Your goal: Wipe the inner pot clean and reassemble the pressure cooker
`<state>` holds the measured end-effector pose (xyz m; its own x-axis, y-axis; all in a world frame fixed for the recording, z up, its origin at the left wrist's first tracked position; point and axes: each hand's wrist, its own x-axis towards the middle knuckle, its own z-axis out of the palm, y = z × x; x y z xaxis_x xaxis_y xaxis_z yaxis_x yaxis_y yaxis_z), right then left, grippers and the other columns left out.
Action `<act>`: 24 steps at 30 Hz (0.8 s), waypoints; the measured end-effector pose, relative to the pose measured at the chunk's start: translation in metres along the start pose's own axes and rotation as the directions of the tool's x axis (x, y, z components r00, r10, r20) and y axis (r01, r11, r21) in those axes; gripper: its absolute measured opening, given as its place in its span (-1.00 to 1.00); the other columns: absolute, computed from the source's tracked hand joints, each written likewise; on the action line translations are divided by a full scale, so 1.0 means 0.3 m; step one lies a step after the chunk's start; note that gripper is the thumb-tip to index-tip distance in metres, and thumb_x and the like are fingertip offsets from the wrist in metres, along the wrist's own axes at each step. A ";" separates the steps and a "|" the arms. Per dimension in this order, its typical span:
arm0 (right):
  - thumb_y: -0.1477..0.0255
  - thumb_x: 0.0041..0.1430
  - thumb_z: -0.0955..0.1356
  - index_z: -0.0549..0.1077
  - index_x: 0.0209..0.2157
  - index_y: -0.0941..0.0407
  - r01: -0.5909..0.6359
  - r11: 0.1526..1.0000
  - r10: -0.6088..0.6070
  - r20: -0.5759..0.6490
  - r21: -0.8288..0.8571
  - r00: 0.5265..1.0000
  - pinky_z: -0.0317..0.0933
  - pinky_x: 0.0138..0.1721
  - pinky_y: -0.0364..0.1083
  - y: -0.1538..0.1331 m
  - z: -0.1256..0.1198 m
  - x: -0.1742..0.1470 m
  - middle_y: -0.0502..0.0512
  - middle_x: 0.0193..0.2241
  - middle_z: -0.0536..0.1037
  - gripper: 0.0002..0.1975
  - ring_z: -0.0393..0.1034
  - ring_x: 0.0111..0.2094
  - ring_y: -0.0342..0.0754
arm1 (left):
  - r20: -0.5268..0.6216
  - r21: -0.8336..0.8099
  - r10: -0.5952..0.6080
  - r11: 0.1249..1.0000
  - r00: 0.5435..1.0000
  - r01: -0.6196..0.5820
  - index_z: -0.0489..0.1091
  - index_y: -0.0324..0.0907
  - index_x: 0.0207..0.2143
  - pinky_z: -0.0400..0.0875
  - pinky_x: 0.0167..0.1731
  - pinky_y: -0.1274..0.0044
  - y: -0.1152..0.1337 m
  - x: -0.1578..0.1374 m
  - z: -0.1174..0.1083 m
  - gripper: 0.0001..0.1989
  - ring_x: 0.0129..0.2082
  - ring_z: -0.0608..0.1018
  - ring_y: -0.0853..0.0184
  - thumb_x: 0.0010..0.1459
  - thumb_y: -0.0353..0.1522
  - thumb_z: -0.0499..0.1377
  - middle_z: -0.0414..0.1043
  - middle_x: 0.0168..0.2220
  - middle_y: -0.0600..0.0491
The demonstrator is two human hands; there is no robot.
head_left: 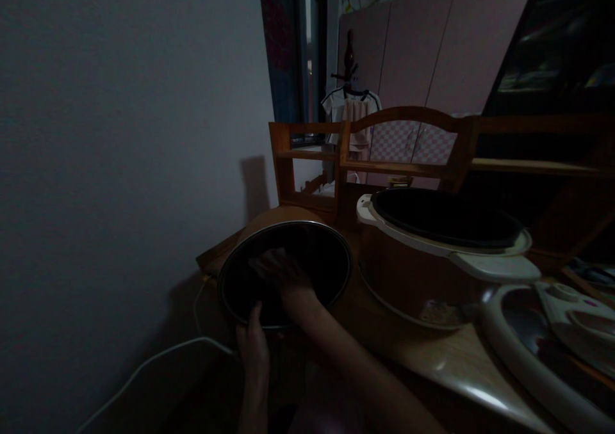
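Note:
A round cooking pot (pixel 283 214) with a dark inside and a thin shiny rim lies tilted on the table, its mouth facing me. My left hand (pixel 253 344) grips its near lower rim, thumb over the edge and the other fingers mostly hidden beneath. Reaching into the pot, my right hand (pixel 291 287) presses a pale crumpled cloth (pixel 264 262) against the inside wall. Those fingers are dim and slightly blurred. To the right stands the brown cooker body (pixel 408 280) with pale handles and a dark opening.
The cooker lid (pixel 516 331) lies at the right on the wooden table (pixel 432 351). A wooden shelf rack (pixel 406 115) rises along the back. At the left are a wall (pixel 134 133) and a white cable (pixel 158 357). Clothes (pixel 353 114) hang behind the rack.

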<state>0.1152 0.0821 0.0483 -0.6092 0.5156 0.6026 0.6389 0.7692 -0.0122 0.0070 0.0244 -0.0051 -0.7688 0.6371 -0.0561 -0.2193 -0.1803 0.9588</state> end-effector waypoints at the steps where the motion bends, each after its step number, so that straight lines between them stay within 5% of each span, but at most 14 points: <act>1: 0.54 0.37 0.24 -0.02 0.40 -0.03 0.016 1.000 -0.016 -0.015 -0.002 1.000 -0.23 0.40 0.08 0.002 0.001 0.007 -0.08 0.39 -0.02 -0.35 -0.38 0.41 -0.01 | 0.012 0.002 0.007 1.000 1.000 -0.007 0.51 -0.21 -0.10 0.29 0.12 0.20 0.006 -0.007 0.002 -0.51 0.05 0.49 0.07 -0.06 -0.13 0.30 0.52 0.00 -0.09; 12: 0.52 0.33 0.26 0.11 0.35 0.09 0.002 0.995 -0.008 -0.059 -0.100 0.998 -0.32 0.40 0.14 0.037 0.014 0.134 0.00 0.38 0.01 -0.41 -0.36 0.41 0.02 | 0.095 0.066 0.020 0.997 0.995 -0.027 0.52 -0.23 -0.16 0.28 0.10 0.22 0.068 -0.043 0.005 -0.56 0.00 0.50 0.06 -0.02 -0.12 0.27 0.56 -0.13 -0.09; 18: 0.54 0.29 0.26 0.19 0.33 0.18 -0.231 0.965 0.219 -0.103 -0.122 0.970 -0.19 0.36 0.21 0.090 -0.056 0.163 0.22 0.29 0.22 -0.42 -0.09 0.36 0.16 | 0.101 0.100 -0.006 0.995 0.995 -0.004 0.52 -0.23 -0.21 0.28 0.10 0.23 0.091 -0.070 0.013 -0.60 0.02 0.50 0.05 0.01 -0.12 0.25 0.56 -0.17 -0.09; 24: 0.68 0.23 0.17 0.01 0.37 0.37 -0.411 0.906 0.381 -0.224 -0.104 0.897 -0.11 0.35 0.14 0.129 -0.056 0.094 0.39 0.35 0.01 -0.33 -0.14 0.37 0.16 | 0.066 0.096 0.051 0.994 0.996 -0.057 0.52 -0.23 -0.20 0.30 0.07 0.20 0.049 -0.073 0.022 -0.57 -0.03 0.52 0.02 0.00 -0.09 0.25 0.56 -0.13 -0.12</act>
<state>0.1308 0.1202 0.0783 -0.1975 0.6711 0.7146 0.8778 0.4455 -0.1758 0.0246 0.0127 0.0119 -0.7373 0.6755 0.0114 -0.1164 -0.1436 0.9828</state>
